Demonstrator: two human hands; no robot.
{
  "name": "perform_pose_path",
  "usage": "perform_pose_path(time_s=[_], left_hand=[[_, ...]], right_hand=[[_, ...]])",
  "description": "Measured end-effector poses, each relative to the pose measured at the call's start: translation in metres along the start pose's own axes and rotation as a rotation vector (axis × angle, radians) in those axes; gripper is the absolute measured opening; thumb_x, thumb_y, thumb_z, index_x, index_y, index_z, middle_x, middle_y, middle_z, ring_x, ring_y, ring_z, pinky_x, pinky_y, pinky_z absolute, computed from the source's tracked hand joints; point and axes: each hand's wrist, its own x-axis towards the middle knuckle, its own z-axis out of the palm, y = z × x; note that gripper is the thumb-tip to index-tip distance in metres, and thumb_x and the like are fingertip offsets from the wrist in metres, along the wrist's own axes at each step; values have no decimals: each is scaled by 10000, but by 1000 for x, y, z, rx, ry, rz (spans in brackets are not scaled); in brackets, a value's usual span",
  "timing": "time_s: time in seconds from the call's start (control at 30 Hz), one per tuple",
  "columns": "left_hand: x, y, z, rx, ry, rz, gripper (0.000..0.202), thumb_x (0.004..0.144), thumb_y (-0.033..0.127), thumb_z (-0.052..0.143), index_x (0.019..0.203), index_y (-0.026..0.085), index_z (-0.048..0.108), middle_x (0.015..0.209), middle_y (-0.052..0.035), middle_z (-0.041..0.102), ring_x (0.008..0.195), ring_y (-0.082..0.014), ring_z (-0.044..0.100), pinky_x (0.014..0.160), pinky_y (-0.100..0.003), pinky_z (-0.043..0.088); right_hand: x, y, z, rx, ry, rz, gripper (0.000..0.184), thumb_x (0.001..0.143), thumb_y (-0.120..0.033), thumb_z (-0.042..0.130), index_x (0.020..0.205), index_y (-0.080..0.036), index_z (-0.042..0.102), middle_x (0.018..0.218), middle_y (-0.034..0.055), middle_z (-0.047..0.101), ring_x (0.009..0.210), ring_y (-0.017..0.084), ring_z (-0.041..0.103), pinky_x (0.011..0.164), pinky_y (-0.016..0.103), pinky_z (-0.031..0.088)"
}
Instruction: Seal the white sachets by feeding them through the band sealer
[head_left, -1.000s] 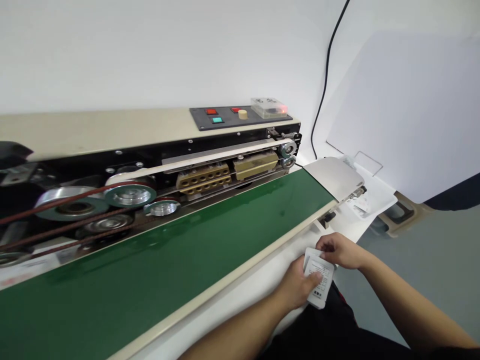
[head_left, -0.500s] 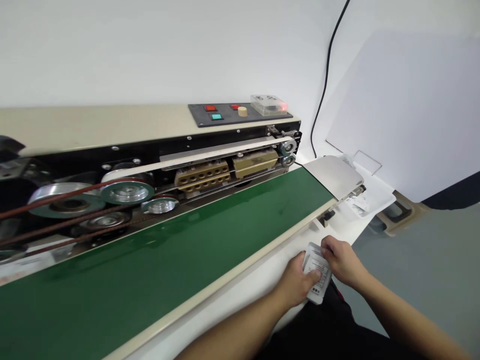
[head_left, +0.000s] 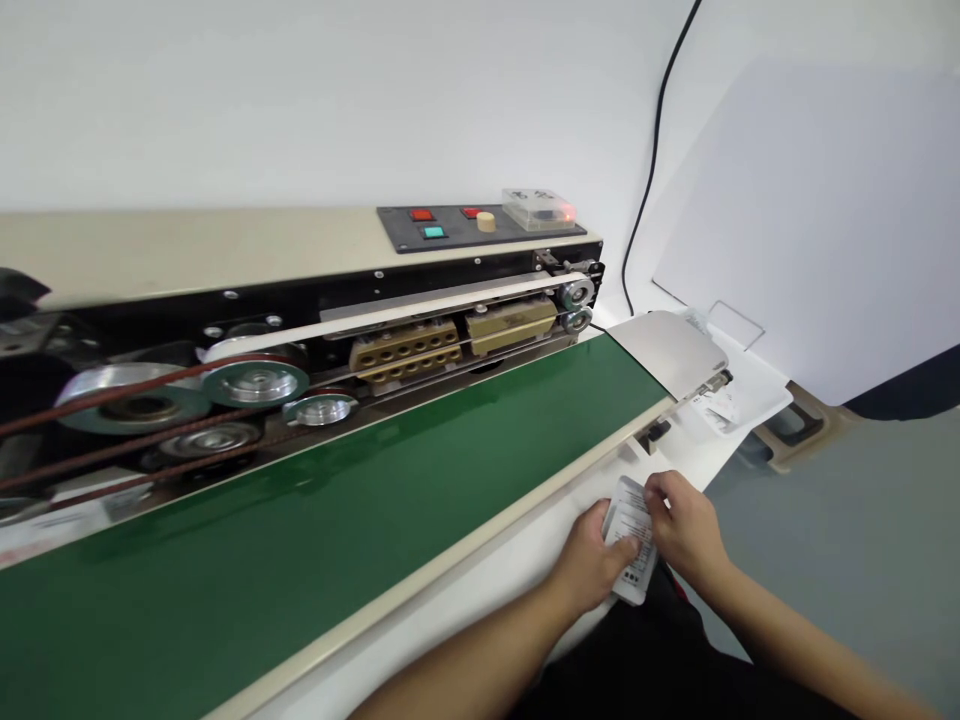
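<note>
A small white printed pouch [head_left: 631,518], perhaps one of a thin stack, is tilted over the near edge of the machine's table. My left hand [head_left: 589,560] grips it from the left, thumb across the printed face. At its upper right edge, the curled fingers of my right hand [head_left: 682,520] pinch the pouch. Just beyond both hands runs the green conveyor belt [head_left: 420,480] of a band sealing machine.
Behind the belt are exposed pulleys [head_left: 259,380], brass blocks [head_left: 510,325] and a control panel [head_left: 450,228]. A metal plate [head_left: 667,350] extends from the belt's right end, beside a white tray [head_left: 761,395]. A black cable [head_left: 651,160] hangs along the wall.
My right hand has turned slightly and its fingers have shifted at the pouch's edge. The pouch has tilted a little in my left hand, which stays almost in place.
</note>
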Motion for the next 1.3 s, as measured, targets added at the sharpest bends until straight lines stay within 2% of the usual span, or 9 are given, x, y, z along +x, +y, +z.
perform_pose_path(time_s=[0.2, 0.43, 0.5, 0.63, 0.67, 0.83, 0.97, 1.13, 1.3], left_hand=[[-1, 1, 0, -42, -20, -25, 306, 654, 229, 638, 938, 134, 572, 814, -26, 646, 724, -167, 580, 665, -260, 462], [0, 0, 1, -63, 2, -11, 338, 657, 252, 661, 961, 133, 572, 847, -37, 664, 765, -179, 595, 699, -268, 467], [0, 0, 2, -72, 8, -11, 351, 655, 244, 661, 976, 136, 570, 853, -37, 667, 768, -180, 596, 698, -267, 466], [0, 2, 2, -72, 25, -31, 332, 648, 227, 647, 957, 133, 567, 866, -46, 664, 781, -189, 597, 704, -274, 467], [0, 2, 2, -67, 24, -34, 331, 649, 226, 644, 956, 131, 566, 868, -48, 664, 782, -191, 596, 706, -278, 468], [0, -1, 2, -37, 21, 2, 342, 664, 212, 628, 991, 133, 568, 891, -50, 667, 793, -186, 596, 719, -278, 466], [2, -4, 2, -18, 29, 3, 318, 667, 203, 623, 976, 148, 572, 870, -33, 666, 771, -172, 595, 690, -259, 462], [2, -2, 3, -50, 42, 11, 336, 658, 222, 630, 977, 141, 561, 883, -50, 662, 786, -187, 591, 716, -287, 463], [1, 0, 3, -63, 41, 4, 341, 652, 228, 631, 970, 137, 551, 872, -56, 655, 774, -188, 585, 713, -298, 459]], right_hand=[[4, 3, -5, 125, -90, 102, 119, 775, -287, 390, 700, -230, 463, 582, -3, 535, 544, 164, 480, 534, 270, 351], [5, 4, -5, 153, -50, 167, 133, 772, -318, 381, 683, -240, 442, 544, -7, 515, 520, 168, 475, 505, 272, 350], [4, 4, -4, 123, -30, 172, 136, 784, -314, 370, 717, -237, 459, 587, 7, 554, 549, 177, 513, 527, 284, 365], [3, 5, -2, 137, 79, 113, 146, 804, -307, 375, 780, -226, 494, 922, 72, 642, 824, 215, 590, 706, 330, 426], [3, 5, -2, 146, 88, 108, 140, 800, -304, 381, 777, -225, 495, 936, 73, 639, 838, 216, 586, 719, 334, 426], [8, 10, -5, 199, -48, 254, 125, 761, -321, 401, 697, -236, 466, 583, 0, 545, 573, 182, 518, 542, 290, 387], [13, 16, -14, 167, -127, 199, 146, 748, -349, 423, 680, -232, 476, 592, -8, 552, 570, 172, 509, 547, 285, 378], [13, 16, -21, 103, -100, 151, 147, 758, -337, 403, 673, -236, 468, 548, -19, 509, 526, 161, 465, 529, 280, 343], [15, 16, -22, 193, -103, 168, 166, 742, -373, 419, 661, -234, 461, 546, -18, 478, 535, 161, 441, 527, 284, 349]])
